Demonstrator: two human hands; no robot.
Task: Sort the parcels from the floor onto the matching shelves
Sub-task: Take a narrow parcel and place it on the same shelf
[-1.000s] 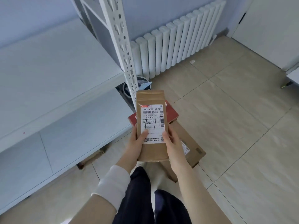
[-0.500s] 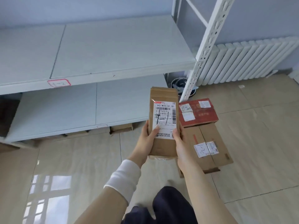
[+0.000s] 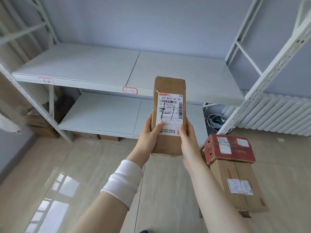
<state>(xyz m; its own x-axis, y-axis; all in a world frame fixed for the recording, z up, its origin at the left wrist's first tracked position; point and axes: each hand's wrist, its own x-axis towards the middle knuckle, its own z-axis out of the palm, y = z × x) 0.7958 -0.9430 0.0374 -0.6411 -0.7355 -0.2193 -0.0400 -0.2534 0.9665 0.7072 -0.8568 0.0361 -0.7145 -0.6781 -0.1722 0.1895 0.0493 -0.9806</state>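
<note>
Sorting is seemingly just starting: left hand (image 3: 149,132) and right hand (image 3: 187,137) are holding a parcel (image 3: 169,113) upright before the shelf (image 3: 92,64) tagged 1-2, fingers (image 3: 181,131) curled round its sides, while a red box (image 3: 230,150) and a brown box (image 3: 239,187) are waiting unsorted.

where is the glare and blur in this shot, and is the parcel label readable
Head view: window glare pools on the glossy floor at lower left; the left edge, around the rack's left upright, is smeared soft; the wide lens leans the right upright; the label on the held parcel is sharp, its top code readable, fine print not.
</note>
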